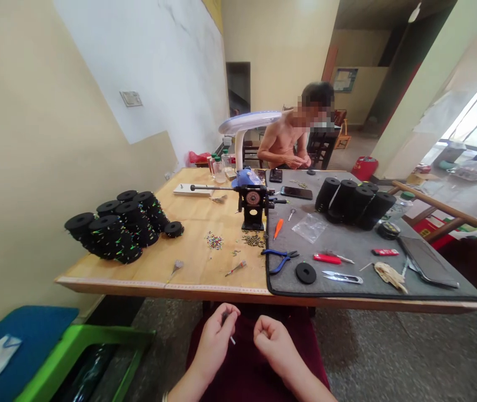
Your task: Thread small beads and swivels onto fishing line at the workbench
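Over my lap, just in front of the table edge, my left hand (pixel 220 330) is closed in a pinch. A thin white stick end (pixel 232 339) pokes out below its thumb, and something small and dark shows between the fingers; I cannot tell its kind. To its right, my right hand (pixel 275 341) is curled shut, and whatever its fingertips hold is hidden. The hands are apart. On the table edge beyond them lie two small brush-like tools (pixel 177 268) (pixel 236 268). Behind these are a pile of coloured beads (pixel 215 240) and a pile of dark brassy bits (pixel 254 239).
A black counter device (pixel 252 205) and a lamp (pixel 239 148) stand mid-table. Black foam spools (pixel 106 237) are stacked left, more spools (pixel 349 201) right. Blue pliers (pixel 280 259), snips (pixel 342 277) and a foam disc (pixel 306 273) lie on the grey mat. Another person (pixel 288 139) sits opposite.
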Demonstrator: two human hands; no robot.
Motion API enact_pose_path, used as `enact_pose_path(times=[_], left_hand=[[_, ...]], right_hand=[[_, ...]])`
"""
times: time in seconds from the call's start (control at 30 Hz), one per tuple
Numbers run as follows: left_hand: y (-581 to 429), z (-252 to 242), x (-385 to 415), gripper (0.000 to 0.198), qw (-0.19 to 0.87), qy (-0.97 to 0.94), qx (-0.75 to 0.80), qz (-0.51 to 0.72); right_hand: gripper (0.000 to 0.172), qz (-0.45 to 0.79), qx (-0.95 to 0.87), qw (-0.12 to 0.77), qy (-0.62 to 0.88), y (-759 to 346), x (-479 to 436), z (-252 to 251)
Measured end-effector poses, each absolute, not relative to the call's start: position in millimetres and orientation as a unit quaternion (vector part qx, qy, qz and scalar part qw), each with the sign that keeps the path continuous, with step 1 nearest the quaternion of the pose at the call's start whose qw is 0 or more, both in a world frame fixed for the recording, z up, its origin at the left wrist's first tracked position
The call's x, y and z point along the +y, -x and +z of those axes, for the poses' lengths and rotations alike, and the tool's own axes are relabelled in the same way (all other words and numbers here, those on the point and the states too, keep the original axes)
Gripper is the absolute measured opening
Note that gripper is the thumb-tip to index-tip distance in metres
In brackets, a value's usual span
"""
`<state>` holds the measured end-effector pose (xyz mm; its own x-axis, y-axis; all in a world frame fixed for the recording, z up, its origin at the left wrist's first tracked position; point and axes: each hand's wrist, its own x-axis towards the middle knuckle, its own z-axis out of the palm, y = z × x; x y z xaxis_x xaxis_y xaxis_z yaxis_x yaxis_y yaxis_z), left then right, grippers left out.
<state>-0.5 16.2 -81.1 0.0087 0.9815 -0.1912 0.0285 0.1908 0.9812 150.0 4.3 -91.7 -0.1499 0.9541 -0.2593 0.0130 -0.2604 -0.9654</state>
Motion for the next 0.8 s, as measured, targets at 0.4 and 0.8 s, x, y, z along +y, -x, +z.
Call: enact_pose_path(times=[0.4,0.8], left_hand=[[6,-64,10,0.023,0.673,-0.414,0.492,0.365],[0,-62,15,0.025,0.544,-0.518,0.538,0.383]], right_hand=[[0.017,0.623,-0.440,0.411,0.500,-148,2,-86],[0.042,0.685,-0.397,0.412,0.451,-165,10,-72]])
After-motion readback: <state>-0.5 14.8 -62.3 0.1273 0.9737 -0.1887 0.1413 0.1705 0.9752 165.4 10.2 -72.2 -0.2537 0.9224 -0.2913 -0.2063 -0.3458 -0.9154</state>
